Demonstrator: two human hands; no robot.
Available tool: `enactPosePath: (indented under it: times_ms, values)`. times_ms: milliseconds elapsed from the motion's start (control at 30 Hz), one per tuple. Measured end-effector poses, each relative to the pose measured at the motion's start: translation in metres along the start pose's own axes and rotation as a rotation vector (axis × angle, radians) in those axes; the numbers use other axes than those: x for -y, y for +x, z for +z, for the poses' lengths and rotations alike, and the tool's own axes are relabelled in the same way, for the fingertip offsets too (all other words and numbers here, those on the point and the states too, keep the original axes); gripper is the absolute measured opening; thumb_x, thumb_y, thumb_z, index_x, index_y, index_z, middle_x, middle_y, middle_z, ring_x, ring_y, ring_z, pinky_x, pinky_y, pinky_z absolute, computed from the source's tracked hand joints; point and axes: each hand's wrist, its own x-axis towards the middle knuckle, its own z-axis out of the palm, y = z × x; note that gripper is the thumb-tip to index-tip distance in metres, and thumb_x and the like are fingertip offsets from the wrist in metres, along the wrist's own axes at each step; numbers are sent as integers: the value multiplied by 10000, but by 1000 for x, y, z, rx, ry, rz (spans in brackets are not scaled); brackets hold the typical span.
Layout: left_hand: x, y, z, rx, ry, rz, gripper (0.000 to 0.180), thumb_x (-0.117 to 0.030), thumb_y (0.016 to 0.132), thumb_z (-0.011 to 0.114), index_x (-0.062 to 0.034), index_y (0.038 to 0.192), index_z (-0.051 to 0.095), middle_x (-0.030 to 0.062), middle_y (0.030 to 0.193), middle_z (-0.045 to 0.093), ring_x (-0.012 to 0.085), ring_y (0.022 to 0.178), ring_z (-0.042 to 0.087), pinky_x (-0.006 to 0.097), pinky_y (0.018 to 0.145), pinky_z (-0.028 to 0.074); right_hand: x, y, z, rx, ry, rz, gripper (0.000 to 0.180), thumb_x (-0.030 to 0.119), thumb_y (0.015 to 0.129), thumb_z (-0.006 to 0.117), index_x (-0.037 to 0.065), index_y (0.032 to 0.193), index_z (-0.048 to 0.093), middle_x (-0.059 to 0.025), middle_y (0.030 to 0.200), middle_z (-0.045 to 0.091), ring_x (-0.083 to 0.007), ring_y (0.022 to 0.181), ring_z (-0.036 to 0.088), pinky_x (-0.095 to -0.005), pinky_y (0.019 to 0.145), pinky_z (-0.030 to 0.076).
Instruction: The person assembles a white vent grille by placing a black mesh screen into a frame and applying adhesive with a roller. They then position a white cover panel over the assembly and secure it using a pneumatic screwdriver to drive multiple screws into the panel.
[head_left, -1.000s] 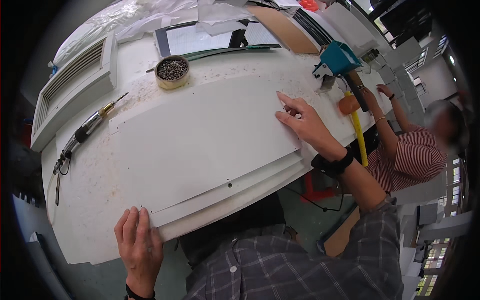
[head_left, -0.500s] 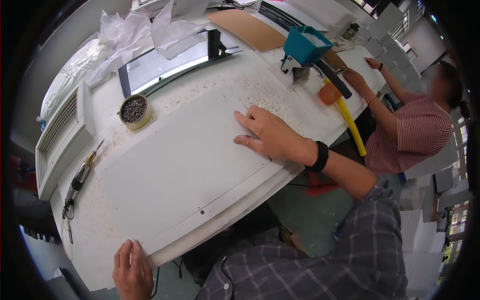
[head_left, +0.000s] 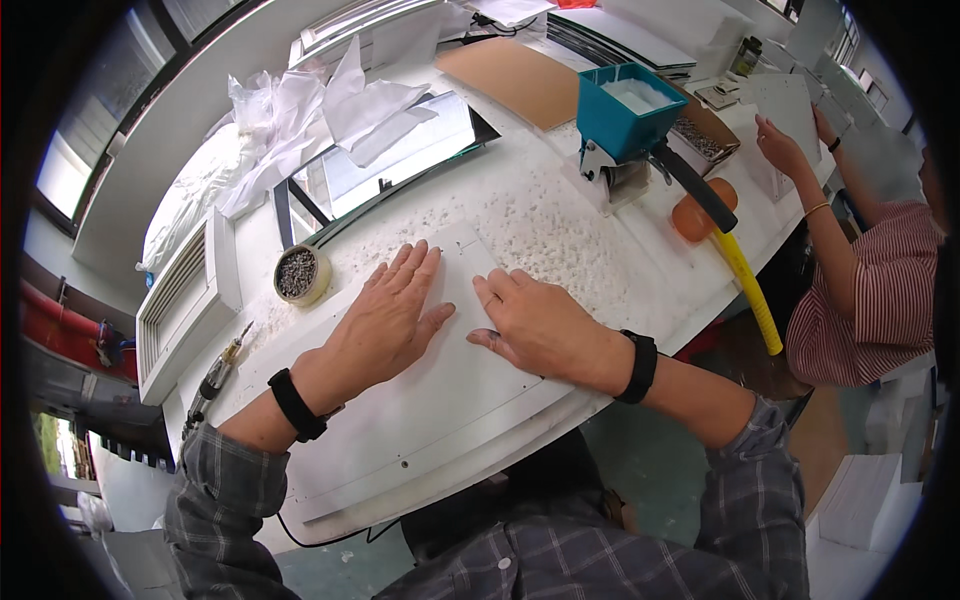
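Fingers of both hands spread flat on white panel; small tub holds screws.

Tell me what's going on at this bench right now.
A person presses both palms flat on a white panel lying on the worktable: left hand and right hand side by side. A small tub of screws sits just beyond. At the right, a co-worker's hand handles another white sheet.

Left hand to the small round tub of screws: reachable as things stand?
Probably yes. The left hand lies flat on the white panel, and the tub of screws stands just beyond its fingertips on the crumb-strewn table. Nothing lies between them, only bare panel and table.
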Motion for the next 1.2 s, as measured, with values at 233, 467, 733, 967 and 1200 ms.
enactPosePath:
  times_ms: [233, 467, 733, 967, 1200]
  values:
    - [-13, 24, 16, 95, 55, 5, 768, -407, 1085, 526, 95, 1602, 262, 330, 1679, 241, 452, 1578, 235, 504, 1292, 225, -11, -2, 2, 19, 15, -15, 547, 361, 962, 724, -126, 1189, 622, -158, 1094, 580, -288, 969, 636, -372, 721, 605]
    - [-21, 21, 15, 125, 38, -64, 765, -378, 1088, 518, 83, 1623, 222, 327, 1696, 196, 442, 1595, 186, 495, 1307, 182, -10, 1, -3, 106, 7, -60, 483, 366, 946, 746, -88, 1073, 636, -142, 1048, 552, -288, 962, 637, -379, 716, 610]
    - [-14, 19, 22, 108, 39, -84, 773, -409, 1095, 506, 23, 1656, 196, 283, 1716, 183, 399, 1609, 164, 469, 1322, 153, -39, -13, -28, 188, 122, -116, 992, 624, 779, 810, -78, 1418, 521, -187, 1176, 594, -333, 1120, 646, -434, 846, 591]
    - [-11, 17, 29, 72, 46, -77, 755, -444, 1111, 467, 5, 1659, 206, 260, 1721, 193, 386, 1607, 180, 458, 1326, 151, -42, -22, -34, 219, 87, -163, 1053, 622, 751, 819, -71, 1470, 484, -194, 1183, 585, -346, 1131, 640, -436, 862, 588]
    - [-3, -4, 36, 33, 78, -93, 800, -547, 1106, 398, -5, 1662, 203, 256, 1722, 190, 375, 1615, 151, 457, 1330, 120, -23, -14, -40, 326, -44, -128, 1062, 614, 752, 815, -67, 1490, 469, -186, 1192, 580, -348, 1115, 644, -443, 856, 585]
